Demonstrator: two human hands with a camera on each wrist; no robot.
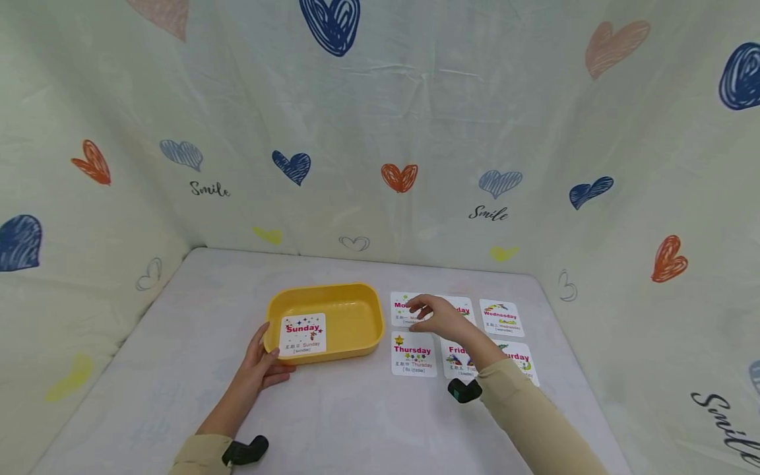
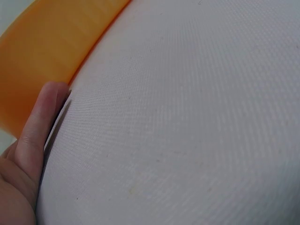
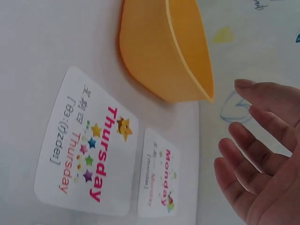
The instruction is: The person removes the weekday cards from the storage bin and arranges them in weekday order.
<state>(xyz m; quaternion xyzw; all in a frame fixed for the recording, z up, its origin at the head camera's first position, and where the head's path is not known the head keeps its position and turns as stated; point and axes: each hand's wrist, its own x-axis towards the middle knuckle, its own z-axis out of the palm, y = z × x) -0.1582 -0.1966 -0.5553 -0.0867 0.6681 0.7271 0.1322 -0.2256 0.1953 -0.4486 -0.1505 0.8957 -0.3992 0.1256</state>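
A yellow plastic tray [image 1: 356,316] stands on the table, with a white Sunday card [image 1: 303,334] lying at its left end. My left hand [image 1: 261,366] holds the tray's near left corner, thumb at the left side and fingers along the near wall. In the left wrist view a finger [image 2: 35,131] presses the tray's wall [image 2: 51,47], beside a thin pale edge I cannot identify. Above the Monday card [image 3: 158,176] hovers my right hand [image 1: 442,320], its fingers loosely bent and holding nothing. The Thursday card [image 1: 413,354] lies just nearer to me.
More weekday cards lie in two rows right of the tray, including a Wednesday card [image 1: 501,318] and a Friday card [image 1: 456,356]. My right arm partly covers some of them. A curtain [image 1: 439,132] printed with hearts surrounds the white table [image 1: 332,422].
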